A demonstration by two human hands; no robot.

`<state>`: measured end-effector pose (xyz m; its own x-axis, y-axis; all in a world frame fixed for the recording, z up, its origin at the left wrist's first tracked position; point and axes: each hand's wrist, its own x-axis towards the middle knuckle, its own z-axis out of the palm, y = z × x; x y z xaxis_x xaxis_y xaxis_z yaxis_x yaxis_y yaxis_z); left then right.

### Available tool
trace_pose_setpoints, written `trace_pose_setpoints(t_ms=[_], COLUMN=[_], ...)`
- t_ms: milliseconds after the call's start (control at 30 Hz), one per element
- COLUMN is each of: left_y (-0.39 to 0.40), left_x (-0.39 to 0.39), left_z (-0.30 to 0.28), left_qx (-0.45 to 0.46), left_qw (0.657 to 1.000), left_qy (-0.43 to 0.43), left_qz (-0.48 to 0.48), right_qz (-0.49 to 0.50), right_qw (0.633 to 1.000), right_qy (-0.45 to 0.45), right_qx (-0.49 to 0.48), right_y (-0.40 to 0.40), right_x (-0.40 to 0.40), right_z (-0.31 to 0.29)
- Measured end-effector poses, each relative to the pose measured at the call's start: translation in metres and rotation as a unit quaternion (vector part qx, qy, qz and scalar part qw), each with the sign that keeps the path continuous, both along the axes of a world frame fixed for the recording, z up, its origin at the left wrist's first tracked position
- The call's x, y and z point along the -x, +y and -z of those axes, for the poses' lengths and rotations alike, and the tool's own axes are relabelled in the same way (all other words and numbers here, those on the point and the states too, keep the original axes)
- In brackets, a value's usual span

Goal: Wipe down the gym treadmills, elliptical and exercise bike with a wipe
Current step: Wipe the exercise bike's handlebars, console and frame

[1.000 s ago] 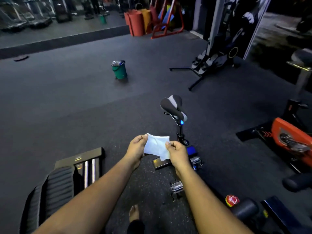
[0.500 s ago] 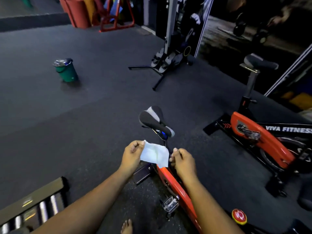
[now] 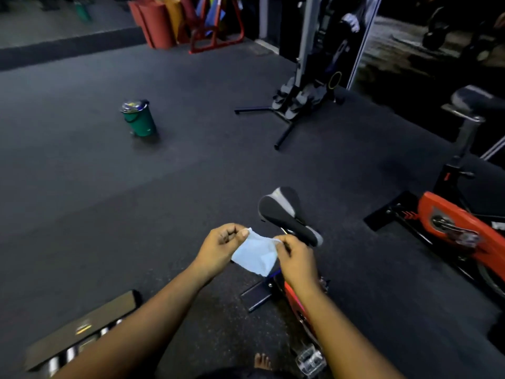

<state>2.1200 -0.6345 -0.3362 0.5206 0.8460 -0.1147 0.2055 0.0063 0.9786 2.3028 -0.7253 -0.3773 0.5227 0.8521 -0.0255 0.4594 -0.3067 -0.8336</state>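
Both hands pinch a thin, crumpled pale-blue wipe: left hand, right hand. Beyond it sits the padded black bike saddle.

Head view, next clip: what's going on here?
A person stands on a dark gym floor holding a pale wipe stretched between both hands: the left hand pinches one top corner, the right hand the other. Just beyond the hands is the black saddle of an orange exercise bike. The wipe is not touching any machine. A green bin stands further off.
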Motion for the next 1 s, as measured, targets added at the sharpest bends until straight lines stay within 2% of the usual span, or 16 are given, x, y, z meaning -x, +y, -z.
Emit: trace_pose_setpoints(t_ms=[67,100,167,233,300,367,467,533,633,800,867,933,1000], left_y=[0.011,0.018,0.028,0.033,0.036,0.04,0.059,0.083,0.118,0.174,0.189,0.202,0.214], left_x=[0.022,0.034,0.056,0.077,0.094,0.101,0.089,0.077,0.07,0.089,0.098,0.104,0.105], left_z=[0.003,0.007,0.021,0.04,0.058,0.062,0.045,0.029,0.017,0.011,0.007,0.004,0.002], left_qx=[-0.072,-0.12,-0.233,-0.293,-0.261,-0.188,-0.025,0.049,0.072,0.093,0.139,0.187,0.222], left_qw=[0.996,0.989,0.962,0.939,0.94,0.952,0.991,0.991,0.979,0.985,0.981,0.97,0.96], left_qy=[0.052,0.084,0.143,0.177,0.205,0.212,0.1,0.057,0.017,-0.037,-0.065,-0.095,-0.117], left_qz=[-0.025,-0.032,-0.016,0.033,0.083,0.114,0.084,0.112,0.189,0.139,0.122,0.122,0.122], right_qz=[0.022,0.045,0.101,0.141,0.138,0.1,-0.003,-0.045,-0.061,0.004,0.061,0.147,0.199], right_qw=[0.997,0.986,0.934,0.902,0.908,0.929,0.939,0.941,0.96,0.974,0.958,0.915,0.882], right_qy=[0.077,0.162,0.342,0.409,0.395,0.357,0.341,0.331,0.272,0.228,0.279,0.364,0.421], right_qx=[0.013,0.021,0.02,0.002,-0.015,-0.004,0.037,0.045,0.037,0.0,-0.039,-0.095,-0.076], right_y=[0.017,0.027,0.044,0.057,0.07,0.085,0.105,0.122,0.15,0.182,0.186,0.191,0.196], right_x=[0.001,0.003,0.008,0.014,0.021,0.031,0.05,0.063,0.08,0.091,0.097,0.11,0.127], right_z=[0.005,0.005,-0.001,-0.014,-0.021,-0.031,-0.044,-0.051,-0.055,-0.059,-0.062,-0.062,-0.055])
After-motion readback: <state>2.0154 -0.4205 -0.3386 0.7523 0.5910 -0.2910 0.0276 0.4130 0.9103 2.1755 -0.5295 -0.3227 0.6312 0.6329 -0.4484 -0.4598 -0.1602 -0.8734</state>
